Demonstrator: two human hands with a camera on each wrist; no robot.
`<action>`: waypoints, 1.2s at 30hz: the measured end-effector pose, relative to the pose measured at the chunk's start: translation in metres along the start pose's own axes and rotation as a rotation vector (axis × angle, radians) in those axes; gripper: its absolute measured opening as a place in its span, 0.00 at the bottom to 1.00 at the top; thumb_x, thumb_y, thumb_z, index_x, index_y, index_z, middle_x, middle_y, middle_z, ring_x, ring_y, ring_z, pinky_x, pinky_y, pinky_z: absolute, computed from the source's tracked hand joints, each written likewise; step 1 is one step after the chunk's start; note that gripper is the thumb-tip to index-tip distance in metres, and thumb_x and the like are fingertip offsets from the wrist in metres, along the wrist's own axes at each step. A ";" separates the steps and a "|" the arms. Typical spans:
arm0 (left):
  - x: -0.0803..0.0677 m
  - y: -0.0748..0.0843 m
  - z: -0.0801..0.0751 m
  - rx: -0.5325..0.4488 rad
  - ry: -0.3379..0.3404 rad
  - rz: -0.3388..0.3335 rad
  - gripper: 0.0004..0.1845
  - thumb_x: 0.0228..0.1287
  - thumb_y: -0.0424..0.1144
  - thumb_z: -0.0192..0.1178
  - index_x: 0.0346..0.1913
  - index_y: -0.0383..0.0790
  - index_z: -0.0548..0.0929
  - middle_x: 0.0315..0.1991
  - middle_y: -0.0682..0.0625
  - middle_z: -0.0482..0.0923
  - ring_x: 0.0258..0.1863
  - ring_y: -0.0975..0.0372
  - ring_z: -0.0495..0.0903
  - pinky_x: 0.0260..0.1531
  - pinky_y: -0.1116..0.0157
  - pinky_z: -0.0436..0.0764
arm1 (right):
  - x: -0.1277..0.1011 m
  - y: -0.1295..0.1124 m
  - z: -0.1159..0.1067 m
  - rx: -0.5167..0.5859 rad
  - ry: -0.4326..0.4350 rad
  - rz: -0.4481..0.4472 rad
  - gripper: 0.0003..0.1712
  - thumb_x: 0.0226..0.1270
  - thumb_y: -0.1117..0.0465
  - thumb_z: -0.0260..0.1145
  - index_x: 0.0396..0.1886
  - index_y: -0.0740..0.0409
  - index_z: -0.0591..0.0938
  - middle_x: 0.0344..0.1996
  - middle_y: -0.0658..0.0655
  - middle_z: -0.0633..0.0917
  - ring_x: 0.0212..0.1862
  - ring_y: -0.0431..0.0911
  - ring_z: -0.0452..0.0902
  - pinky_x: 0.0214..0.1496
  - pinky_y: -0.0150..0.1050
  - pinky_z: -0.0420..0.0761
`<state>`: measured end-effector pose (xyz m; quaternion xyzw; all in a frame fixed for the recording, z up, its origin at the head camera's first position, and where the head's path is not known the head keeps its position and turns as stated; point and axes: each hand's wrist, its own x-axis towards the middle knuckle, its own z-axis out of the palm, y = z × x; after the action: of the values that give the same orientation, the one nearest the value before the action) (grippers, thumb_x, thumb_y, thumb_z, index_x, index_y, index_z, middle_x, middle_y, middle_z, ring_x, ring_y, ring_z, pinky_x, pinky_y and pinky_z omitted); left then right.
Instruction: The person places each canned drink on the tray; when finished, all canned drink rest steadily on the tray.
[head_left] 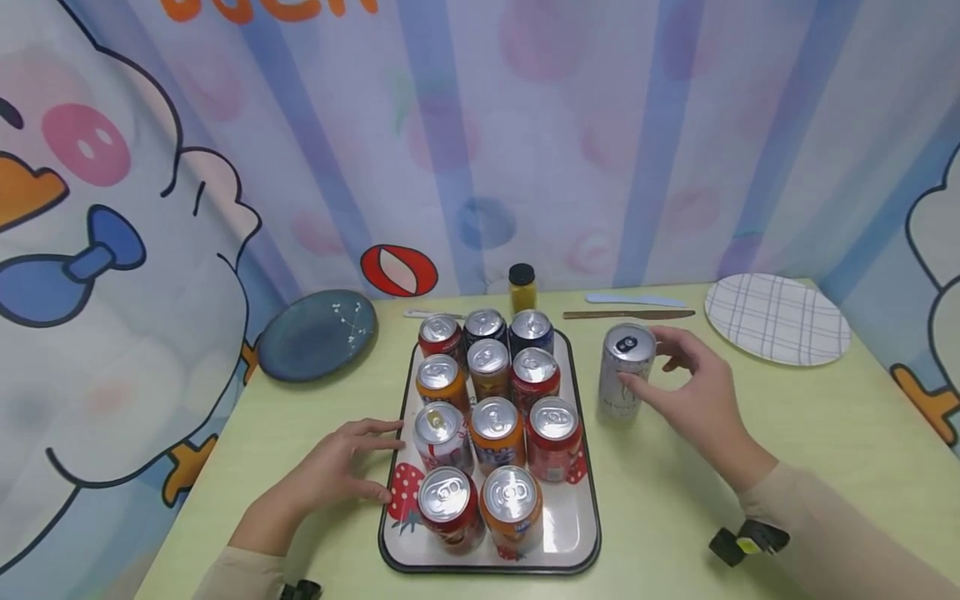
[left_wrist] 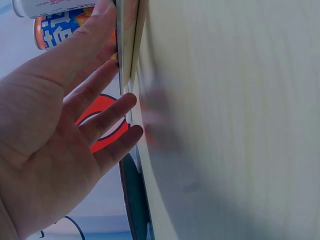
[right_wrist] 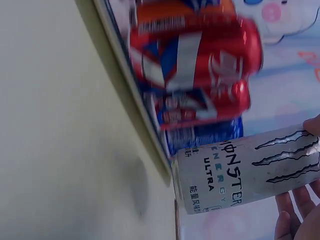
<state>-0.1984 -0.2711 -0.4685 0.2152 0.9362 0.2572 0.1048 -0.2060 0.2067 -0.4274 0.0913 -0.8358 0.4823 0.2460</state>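
Observation:
My right hand [head_left: 697,404] grips a tall white Monster energy drink can [head_left: 621,385] near its top, thumb on the near side. That can is upright, close over the table to the right of the tray; its lettering [right_wrist: 232,172] shows in the right wrist view. A strawberry-patterned tray [head_left: 566,533] with a dark rim bears several soda cans in rows, among them an orange can [head_left: 512,508] and a red can [head_left: 450,510] in front. My left hand [head_left: 330,467] has its fingers spread, with fingertips right at the tray's left edge [left_wrist: 127,45].
A dark teal plate [head_left: 315,337] lies at the back left, a white checked plate [head_left: 776,321] at the back right. Behind the tray stands a yellow jar with a black lid [head_left: 522,290]. A brown knife [head_left: 630,315] and a pale blue knife [head_left: 636,300] lie nearby.

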 end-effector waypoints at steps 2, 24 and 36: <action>0.000 0.000 0.000 0.000 0.000 0.004 0.36 0.42 0.55 0.83 0.60 0.54 0.87 0.73 0.52 0.74 0.73 0.44 0.69 0.72 0.36 0.68 | -0.012 -0.011 -0.004 0.030 -0.008 -0.011 0.34 0.50 0.67 0.84 0.60 0.56 0.83 0.49 0.45 0.87 0.46 0.30 0.78 0.45 0.24 0.74; 0.000 0.001 0.000 -0.003 -0.007 -0.025 0.36 0.43 0.55 0.83 0.60 0.56 0.87 0.73 0.53 0.73 0.74 0.45 0.68 0.72 0.35 0.67 | -0.089 -0.048 0.014 0.251 -0.263 -0.159 0.40 0.41 0.71 0.87 0.59 0.52 0.83 0.51 0.49 0.87 0.51 0.38 0.80 0.51 0.29 0.78; -0.001 0.001 -0.001 0.004 -0.009 -0.022 0.36 0.43 0.55 0.83 0.61 0.55 0.87 0.74 0.53 0.73 0.74 0.45 0.68 0.72 0.36 0.67 | -0.101 -0.048 0.032 0.282 -0.294 -0.169 0.40 0.44 0.69 0.86 0.61 0.52 0.82 0.53 0.50 0.87 0.50 0.38 0.80 0.47 0.32 0.78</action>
<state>-0.1976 -0.2711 -0.4673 0.2065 0.9386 0.2531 0.1115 -0.1103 0.1464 -0.4545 0.2640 -0.7762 0.5536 0.1459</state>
